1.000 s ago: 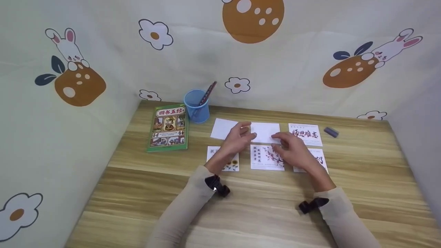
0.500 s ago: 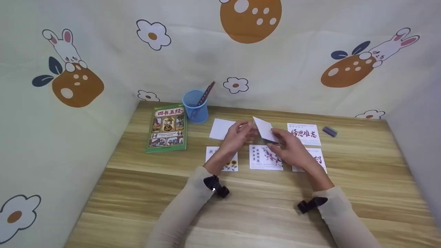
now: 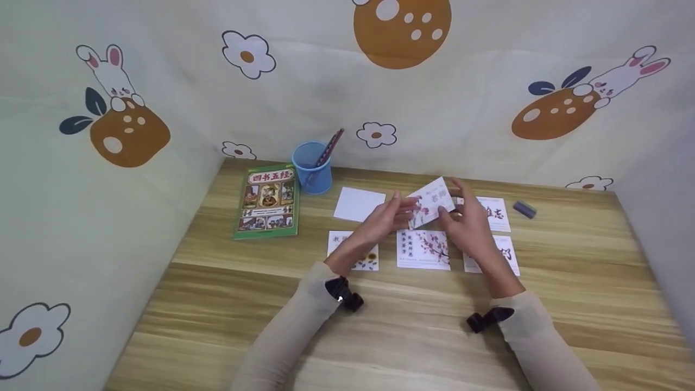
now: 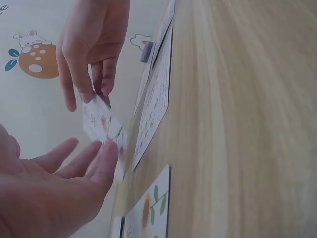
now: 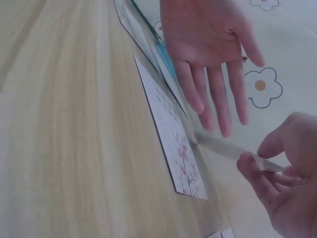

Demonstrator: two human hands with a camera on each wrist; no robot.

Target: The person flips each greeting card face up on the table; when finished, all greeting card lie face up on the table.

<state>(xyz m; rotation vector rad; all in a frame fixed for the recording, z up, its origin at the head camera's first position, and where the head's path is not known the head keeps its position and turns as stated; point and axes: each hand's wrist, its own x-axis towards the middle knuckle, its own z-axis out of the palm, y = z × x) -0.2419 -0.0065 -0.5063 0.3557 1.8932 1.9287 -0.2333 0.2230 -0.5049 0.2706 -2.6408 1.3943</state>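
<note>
My right hand (image 3: 471,228) pinches a printed card (image 3: 433,203) between thumb and fingers. The card is raised off the table and tilted, with pink flowers and grey characters on the face turned up. Close to its left end is my left hand (image 3: 377,222), palm open and fingers extended, as the right wrist view shows; whether the fingers touch the card, I cannot tell. Below lies a blossom card (image 3: 423,254). A sunflower card (image 3: 335,244) is partly hidden by my left wrist. A blank white card (image 3: 355,204) lies behind my left hand.
Two cards with red lettering, an upper one (image 3: 498,213) and a lower one (image 3: 505,258), lie partly behind my right hand and wrist. Beyond them sits a dark eraser-like block (image 3: 524,209). A green-bordered book (image 3: 267,203) and a blue pen cup (image 3: 313,174) stand at the back left.
The card in the upper middle lay blank side up. My right hand has lifted and turned it, so its printed face now shows. My left hand has stayed near the card's left side.
</note>
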